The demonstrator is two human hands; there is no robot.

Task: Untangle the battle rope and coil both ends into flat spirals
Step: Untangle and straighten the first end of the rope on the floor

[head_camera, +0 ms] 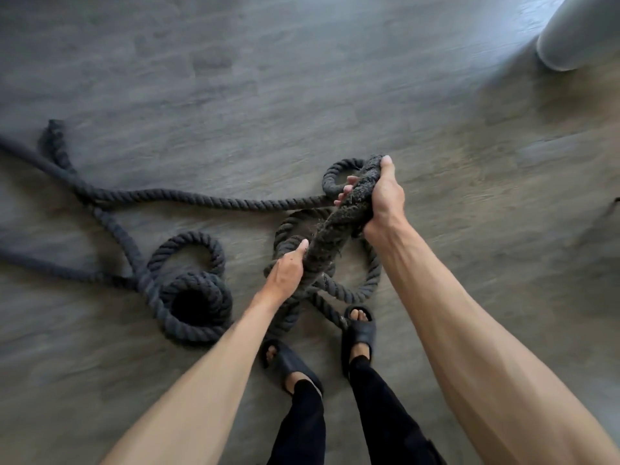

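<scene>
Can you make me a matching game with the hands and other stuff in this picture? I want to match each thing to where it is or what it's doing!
Things:
1. right hand
2. left hand
3. pillar
4. sandals

Places or states:
A. stands in the top right corner
B. black, on the feet
C. grips the fuzzy upper part of the rope
D. grips the rope lower down

Pairs: 1-C, 2-D, 3-A, 4-B
</scene>
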